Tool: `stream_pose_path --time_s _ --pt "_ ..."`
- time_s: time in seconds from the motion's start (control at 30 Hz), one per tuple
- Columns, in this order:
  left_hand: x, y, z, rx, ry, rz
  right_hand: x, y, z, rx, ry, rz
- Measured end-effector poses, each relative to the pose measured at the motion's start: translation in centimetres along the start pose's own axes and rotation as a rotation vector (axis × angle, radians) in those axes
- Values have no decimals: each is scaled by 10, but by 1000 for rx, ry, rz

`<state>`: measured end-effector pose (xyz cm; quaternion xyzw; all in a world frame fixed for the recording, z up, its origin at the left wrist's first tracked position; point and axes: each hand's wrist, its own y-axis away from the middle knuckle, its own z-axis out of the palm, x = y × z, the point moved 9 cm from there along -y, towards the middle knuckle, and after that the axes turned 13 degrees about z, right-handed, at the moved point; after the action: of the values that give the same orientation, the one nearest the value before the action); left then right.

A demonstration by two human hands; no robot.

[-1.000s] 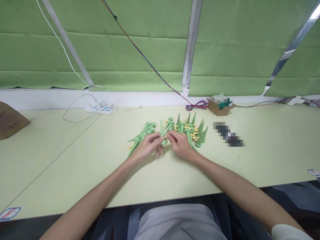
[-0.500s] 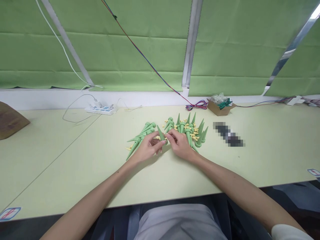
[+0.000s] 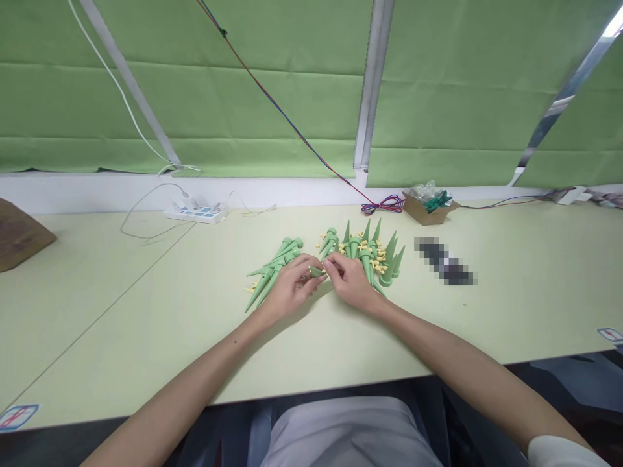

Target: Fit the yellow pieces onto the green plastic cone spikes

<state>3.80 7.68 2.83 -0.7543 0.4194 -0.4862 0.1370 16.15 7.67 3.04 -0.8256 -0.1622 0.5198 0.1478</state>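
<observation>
My left hand (image 3: 293,283) is closed around a green plastic spike (image 3: 316,271), whose pointed end is mostly hidden by the fingers. Right beside it, my right hand (image 3: 351,277) pinches a small yellow piece (image 3: 324,266) against the spike's end; the fingertips cover most of it. Left of my hands lies a group of green spikes with collars (image 3: 265,283). To the right is a second pile of green spikes (image 3: 367,258), some standing point-up, with many small yellow pieces (image 3: 378,264) scattered among them.
A small cardboard box (image 3: 428,211) with clear plastic and green material stands at the back right, near coiled cable (image 3: 383,205). A white power strip (image 3: 195,213) sits at the back left. A pixelated dark object (image 3: 445,261) lies right of the pile; a brown item (image 3: 22,235) is far left.
The spike in my left hand has turned; its point stood up before and now is tipped away behind the fingers. My right hand has barely moved.
</observation>
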Motion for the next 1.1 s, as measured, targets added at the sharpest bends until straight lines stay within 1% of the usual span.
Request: stream_pose_path --time_s 0.07,0.17,0.27,0.33,0.4,0.43,0.47,0.53,0.63,0.73,0.83,0.97,1.1 --pt "-1 1 1 10 21 -17 -1 0 -1 7 -8 5" --pt "-2 1 1 29 70 -87 -1 -1 -6 40 -21 19" --pt "-2 2 3 48 190 -169 1 -2 -13 93 -40 38" --pt "-3 2 1 113 297 -210 2 -3 -17 132 -49 44" --pt "-10 2 -4 195 379 -264 2 -2 -20 156 -53 40" --pt "-14 3 -3 213 417 -302 1 -2 -20 160 -54 35" --pt "-18 4 0 196 463 -345 0 -1 -20 159 -54 28" --pt "-24 6 11 109 558 -432 -3 0 -19 143 -51 7" --pt "-23 8 22 57 681 -499 -7 1 -14 96 -46 -31" --pt "-18 9 26 54 737 -506 -8 1 -13 76 -54 -34" --pt "-18 9 26 53 730 -491 -5 1 -12 70 -65 -22" --pt "-20 9 22 35 658 -435 -3 0 -11 48 -84 -14" --pt "-12 5 16 17 532 -366 -3 0 -11 49 -87 -7"
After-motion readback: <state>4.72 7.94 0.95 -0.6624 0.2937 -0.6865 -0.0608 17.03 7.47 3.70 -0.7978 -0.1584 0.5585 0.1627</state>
